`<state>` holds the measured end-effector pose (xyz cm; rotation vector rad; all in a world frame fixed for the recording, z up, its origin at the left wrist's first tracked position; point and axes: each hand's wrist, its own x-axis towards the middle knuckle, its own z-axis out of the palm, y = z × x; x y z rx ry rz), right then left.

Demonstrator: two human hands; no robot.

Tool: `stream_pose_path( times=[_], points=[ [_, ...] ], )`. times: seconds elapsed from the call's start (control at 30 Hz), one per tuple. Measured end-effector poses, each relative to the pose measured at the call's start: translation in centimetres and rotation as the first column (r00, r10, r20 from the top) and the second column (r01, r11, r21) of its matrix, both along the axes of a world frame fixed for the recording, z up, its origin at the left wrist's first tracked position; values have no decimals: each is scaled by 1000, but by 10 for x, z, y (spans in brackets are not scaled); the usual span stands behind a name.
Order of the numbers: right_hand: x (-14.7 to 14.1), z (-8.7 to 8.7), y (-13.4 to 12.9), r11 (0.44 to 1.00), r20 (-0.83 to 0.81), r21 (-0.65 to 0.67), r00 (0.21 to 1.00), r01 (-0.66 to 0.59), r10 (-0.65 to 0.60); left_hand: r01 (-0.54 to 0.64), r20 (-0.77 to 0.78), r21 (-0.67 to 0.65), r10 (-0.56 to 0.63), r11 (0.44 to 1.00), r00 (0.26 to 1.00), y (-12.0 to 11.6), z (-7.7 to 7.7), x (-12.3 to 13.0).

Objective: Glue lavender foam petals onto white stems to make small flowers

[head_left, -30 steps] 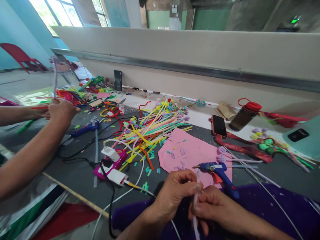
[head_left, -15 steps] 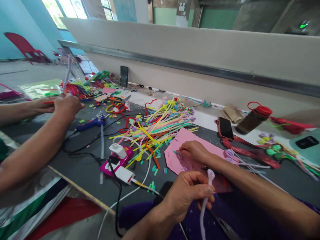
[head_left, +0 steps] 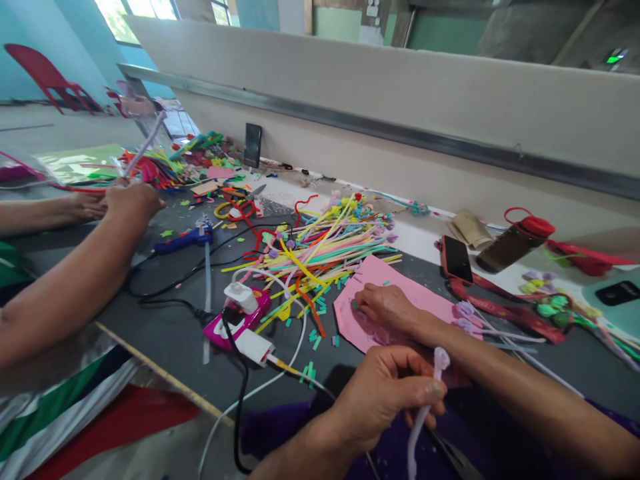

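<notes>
My left hand [head_left: 383, 400] pinches a lilac pipe cleaner [head_left: 419, 427] between thumb and fingers, low at the front. Its upper end is curled into a small bud [head_left: 441, 360]; the stem hangs down out of view. Over the pink sheet [head_left: 373, 273], my right hand [head_left: 387, 307] has its fingers drawn together, with a small green piece [head_left: 355, 305] at the fingertips. Small lilac bits [head_left: 377, 337] lie on the sheet beneath it. Two lilac curled heads with stems [head_left: 465, 313] rest at the sheet's right edge. A metal tool [head_left: 457, 460] shows partly below my left hand.
A heap of coloured pipe cleaners [head_left: 320, 247] lies mid-table. Nearby are a pink power strip [head_left: 215, 327] with chargers and cables, and a blue glue gun [head_left: 185, 241]. Phone [head_left: 456, 259] and bottle [head_left: 515, 241] stand right. A co-worker's arms [head_left: 100, 267] hold a pipe cleaner at left.
The view has shifted slightly. My left hand still holds the lilac pipe cleaner, and my right hand stays over the pink sheet. The co-worker's pipe cleaner leans further right.
</notes>
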<state>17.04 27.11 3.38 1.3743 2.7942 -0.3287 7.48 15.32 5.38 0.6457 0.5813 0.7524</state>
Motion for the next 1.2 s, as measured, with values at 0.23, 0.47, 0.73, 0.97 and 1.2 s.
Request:
stream_pose_path(
  times=[0.23, 0.47, 0.73, 0.97, 1.2],
  points=[
    [17, 2, 4, 995, -243, -37, 965, 90, -96, -5, -25, 3, 5, 1000, 1000, 0, -2, 1],
    [48, 13, -13, 958, -508, -261, 827, 117, -240, -133, -99, 9, 133, 991, 986, 6, -1, 0],
    [68, 19, -42, 788, -680, -614, 477, 44, -556, -263, -170, 18, 262, 965, 950, 17, -6, -2],
    [75, 22, -60, 771, -703, -634, 375, 54, -604, -294, -185, 38, 296, 955, 937, 22, -12, 1],
    [77, 33, -80, 824, -743, -566, 418, 23, -522, -288, -244, 66, 295, 955, 924, 23, -14, 9]
  ],
)
